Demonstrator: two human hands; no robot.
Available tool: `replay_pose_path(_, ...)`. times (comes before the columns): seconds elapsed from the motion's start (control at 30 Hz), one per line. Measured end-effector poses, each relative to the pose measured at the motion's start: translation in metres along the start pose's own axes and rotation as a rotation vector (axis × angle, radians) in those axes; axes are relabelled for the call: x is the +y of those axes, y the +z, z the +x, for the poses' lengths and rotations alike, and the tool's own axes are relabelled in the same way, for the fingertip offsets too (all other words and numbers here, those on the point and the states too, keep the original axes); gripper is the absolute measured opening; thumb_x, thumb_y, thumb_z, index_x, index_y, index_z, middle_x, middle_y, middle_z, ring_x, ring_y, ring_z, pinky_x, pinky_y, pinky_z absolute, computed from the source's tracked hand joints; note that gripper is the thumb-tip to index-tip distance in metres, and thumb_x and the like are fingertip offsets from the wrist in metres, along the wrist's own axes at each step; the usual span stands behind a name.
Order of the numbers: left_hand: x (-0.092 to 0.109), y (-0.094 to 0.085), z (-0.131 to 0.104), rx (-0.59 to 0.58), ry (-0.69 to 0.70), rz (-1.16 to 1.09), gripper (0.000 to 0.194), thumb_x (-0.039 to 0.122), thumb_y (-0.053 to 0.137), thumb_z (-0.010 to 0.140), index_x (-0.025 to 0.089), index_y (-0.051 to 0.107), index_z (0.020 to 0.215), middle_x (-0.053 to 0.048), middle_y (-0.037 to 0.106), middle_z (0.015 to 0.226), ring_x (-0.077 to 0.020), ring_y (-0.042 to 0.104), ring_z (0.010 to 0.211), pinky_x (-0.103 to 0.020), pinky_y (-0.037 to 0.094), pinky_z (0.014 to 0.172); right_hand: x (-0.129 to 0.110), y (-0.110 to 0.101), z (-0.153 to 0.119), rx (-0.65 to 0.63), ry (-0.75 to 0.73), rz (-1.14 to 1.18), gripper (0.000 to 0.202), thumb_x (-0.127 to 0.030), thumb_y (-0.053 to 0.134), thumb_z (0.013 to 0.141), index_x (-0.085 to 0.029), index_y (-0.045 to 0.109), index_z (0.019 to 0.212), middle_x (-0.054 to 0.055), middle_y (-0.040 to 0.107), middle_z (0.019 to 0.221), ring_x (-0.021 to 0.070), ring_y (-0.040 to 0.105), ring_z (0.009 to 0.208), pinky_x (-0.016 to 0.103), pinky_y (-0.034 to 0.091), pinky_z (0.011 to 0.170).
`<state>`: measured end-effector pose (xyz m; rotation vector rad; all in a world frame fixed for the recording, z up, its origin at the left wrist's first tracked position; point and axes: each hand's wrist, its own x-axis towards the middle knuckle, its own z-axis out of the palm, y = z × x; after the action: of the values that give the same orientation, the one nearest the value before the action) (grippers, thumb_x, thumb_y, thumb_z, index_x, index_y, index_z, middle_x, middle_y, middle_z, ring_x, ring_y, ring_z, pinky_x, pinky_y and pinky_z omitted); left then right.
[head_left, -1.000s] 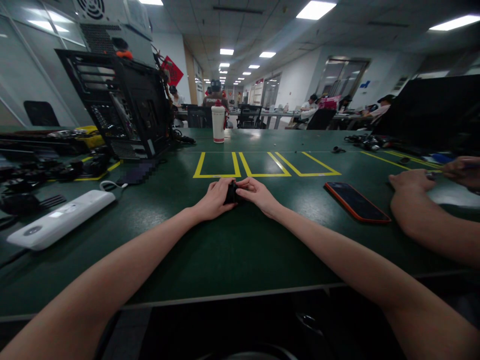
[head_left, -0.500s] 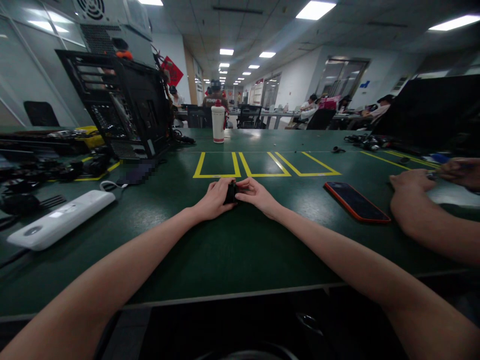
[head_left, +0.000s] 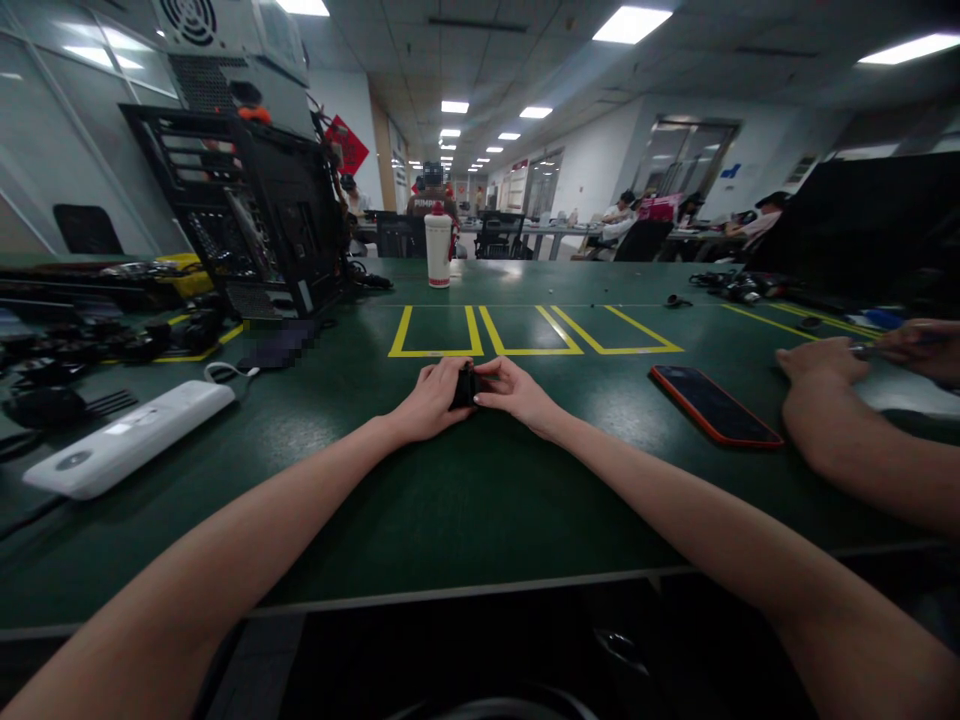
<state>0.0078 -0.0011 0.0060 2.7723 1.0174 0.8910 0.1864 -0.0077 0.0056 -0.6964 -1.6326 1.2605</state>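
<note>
A small black block-like object (head_left: 466, 388) sits between my two hands, just above or on the green table (head_left: 480, 500); its exact kind is too dark to make out. My left hand (head_left: 435, 399) is closed around its left side, fingers over the far edge and thumb in front. From the right, my right hand (head_left: 512, 393) pinches at the object's right side with thumb and fingertips. Fingers cover much of the object. Just beyond my hands lie yellow tape outlines (head_left: 487, 352) on the tabletop.
Left of me lies a white power strip (head_left: 131, 440), with an open black computer case (head_left: 247, 210) behind it. A white tumbler (head_left: 438, 250) stands farther back. On the right are an orange-edged phone (head_left: 716, 405) and a co-worker's hands (head_left: 825, 365).
My hands stay at the black object with almost the same grip; my right fingertips shift very slightly. The whole view moves a little. The co-worker's far hand has shifted slightly.
</note>
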Motion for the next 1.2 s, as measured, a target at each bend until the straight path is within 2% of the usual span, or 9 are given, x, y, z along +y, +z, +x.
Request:
replay_pose_path(0.17, -0.0013, 0.0012, 0.0006, 0.014, -0.004, -0.005, 0.056, 0.028, 0.055, 0.071, 0.019, 0.025, 0.118, -0.012, 0.040, 0.118, -0.0262, 0.039, 0.111, -0.045, 0.030, 0.092, 0.0037, 0.0015, 0.0026, 0.097, -0.025, -0.083, 0.024, -0.029, 0.061, 0.067, -0.019, 0.053, 0.088, 0.002, 0.058, 0.092, 0.0132, 0.055, 0.089, 0.034, 0.041, 0.088)
replay_pose_path(0.23, -0.0017, 0.0018, 0.0009, 0.015, -0.003, -0.003, 0.056, 0.029, 0.054, 0.072, 0.018, 0.025, 0.118, -0.012, 0.040, 0.117, -0.0263, 0.039, 0.111, -0.045, 0.031, 0.091, 0.0053, 0.0014, 0.0046, 0.123, -0.023, -0.097, 0.027, -0.029, 0.062, 0.067, -0.019, 0.054, 0.091, 0.002, 0.058, 0.092, 0.0135, 0.055, 0.090, 0.034, 0.041, 0.088)
replay_pose_path(0.37, -0.0019, 0.0023, 0.0009, 0.016, -0.003, -0.004, 0.057, 0.029, 0.055, 0.071, 0.019, 0.024, 0.119, -0.012, 0.041, 0.116, -0.0265, 0.039, 0.111, -0.046, 0.030, 0.091, 0.0063, 0.0002, 0.0061, 0.080, 0.029, -0.068, 0.035, -0.027, 0.063, 0.066, -0.018, 0.053, 0.098, 0.005, 0.058, 0.100, 0.0147, 0.055, 0.093, 0.036, 0.039, 0.090)
replay_pose_path(0.63, -0.0020, 0.0015, 0.0001, 0.013, 0.001, 0.004, 0.056, 0.028, 0.054, 0.072, 0.019, 0.025, 0.119, -0.012, 0.040, 0.117, -0.0261, 0.039, 0.111, -0.046, 0.030, 0.092, 0.0026, 0.0011, 0.0008, 0.025, -0.010, -0.012, 0.036, -0.019, 0.069, 0.057, -0.020, 0.051, 0.089, 0.002, 0.055, 0.101, 0.0150, 0.055, 0.096, 0.036, 0.040, 0.091)
replay_pose_path(0.8, -0.0007, 0.0002, 0.0003, 0.021, 0.006, -0.001, 0.055, 0.030, 0.054, 0.072, 0.019, 0.026, 0.118, -0.012, 0.041, 0.116, -0.0257, 0.040, 0.110, -0.045, 0.030, 0.092, 0.0014, 0.0032, 0.0036, 0.088, -0.011, -0.077, 0.023, -0.029, 0.062, 0.066, -0.019, 0.052, 0.084, 0.001, 0.058, 0.089, 0.0129, 0.055, 0.087, 0.035, 0.041, 0.087)
replay_pose_path(0.93, -0.0005, -0.0001, 0.0004, 0.015, 0.002, 0.007, 0.056, 0.030, 0.055, 0.072, 0.019, 0.026, 0.118, -0.012, 0.041, 0.116, -0.0260, 0.039, 0.111, -0.045, 0.030, 0.092, 0.0045, 0.0023, 0.0065, 0.116, 0.002, -0.079, 0.028, -0.027, 0.064, 0.064, -0.018, 0.053, 0.089, 0.002, 0.058, 0.091, 0.0131, 0.055, 0.088, 0.036, 0.041, 0.088)
replay_pose_path(1.07, -0.0001, 0.0000, 0.0002, 0.011, 0.000, 0.008, 0.057, 0.029, 0.055, 0.071, 0.019, 0.025, 0.118, -0.012, 0.040, 0.117, -0.0260, 0.039, 0.111, -0.046, 0.030, 0.092, 0.0055, 0.0012, 0.0048, 0.076, 0.029, -0.046, 0.034, -0.024, 0.064, 0.064, -0.017, 0.053, 0.095, 0.005, 0.057, 0.101, 0.0155, 0.055, 0.094, 0.037, 0.040, 0.090)
replay_pose_path(1.2, 0.0005, -0.0004, 0.0000, 0.009, 0.004, 0.001, 0.055, 0.028, 0.054, 0.072, 0.018, 0.026, 0.118, -0.012, 0.040, 0.116, -0.0259, 0.038, 0.112, -0.045, 0.029, 0.092, 0.0026, 0.0026, 0.0008, 0.030, -0.021, -0.003, 0.035, -0.018, 0.066, 0.061, -0.019, 0.051, 0.092, 0.002, 0.055, 0.102, 0.0150, 0.055, 0.097, 0.035, 0.040, 0.091)
